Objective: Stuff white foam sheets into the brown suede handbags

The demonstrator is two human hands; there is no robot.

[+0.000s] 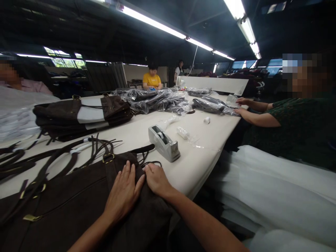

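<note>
A dark brown handbag (78, 206) with a zip, brass-coloured buckles and long handles lies across the near left of the table. My left hand (124, 187) rests flat on its upper right part, fingers stretched out. Right beside it, my right hand (156, 178) is closed on the bag's right edge, thumb and fingers together at the corner. The bag's handles (70, 162) spread loosely behind it. Just past my hands stands a grey tape dispenser (165, 145) with a roll in it.
Stacked brown bags (112, 108) with white wraps sit at the left, beyond them plastic-wrapped bags (157, 99). Crumpled clear plastic (183, 133) lies on the pale table (189, 164). White sheets (278, 189) are piled at right. A co-worker (278, 119) handles a wrapped bag; others are farther back.
</note>
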